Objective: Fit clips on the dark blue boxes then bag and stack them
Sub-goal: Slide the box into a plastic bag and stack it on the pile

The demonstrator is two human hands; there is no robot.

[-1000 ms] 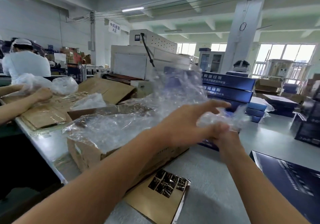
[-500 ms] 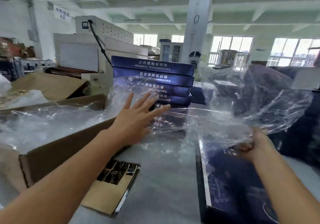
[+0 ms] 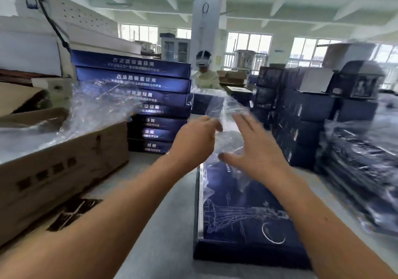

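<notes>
Plastic bag (image 3: 226, 125), clear and crinkled, hangs between both hands above the far end of a dark blue box (image 3: 243, 220) that lies flat on the grey bench (image 3: 163, 235); the left hand (image 3: 195, 137) pinches the bag's edge, its fingers curled round the film, so that grip is closed on the bag; the right hand (image 3: 256, 151) is spread, fingers straight and apart, its grip open, with the film just at its thumb and fingertips, though motion blur leaves contact unclear; the box bears a white line drawing and a ring on its lid; beyond the left hand a stack of dark blue boxes (image 3: 148, 104) stands on the bench, spines with pale lettering facing the camera; to the left a cardboard carton (image 3: 60, 171) holds a heap of clear bags (image 3: 90, 115); a flat card with black clips (image 3: 71, 214) lies beside the carton, partly hidden by the left forearm; on the right, dark cartons (image 3: 305, 110) are piled high, and wrapped boxes (image 3: 361, 166) lie blurred near them; a person in a headset (image 3: 203, 71) stands behind the stack.
</notes>
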